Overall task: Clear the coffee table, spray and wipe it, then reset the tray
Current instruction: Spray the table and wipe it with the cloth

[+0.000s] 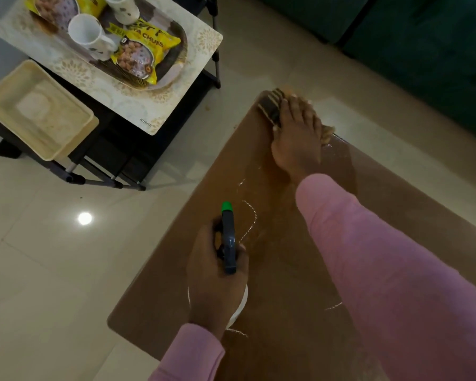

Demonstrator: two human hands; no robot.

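Observation:
The brown coffee table [275, 284] runs from bottom centre to upper right, with wet streaks on its top. My right hand [297, 136] lies flat on a striped brown cloth [271, 105] at the table's far end. My left hand [217, 276] grips a spray bottle [228, 237] with a dark trigger head and green nozzle, held over the table's near left part. The patterned tray [176, 70] sits on a side table at upper left and carries two white mugs [88, 33] and yellow snack packets [140, 56].
The side table [138, 105] has a pale floral top and dark metal legs. A cream plastic tray [39, 111] rests on a lower stand to its left. A dark green sofa [423, 50] fills the upper right. Glossy floor tiles surround the coffee table.

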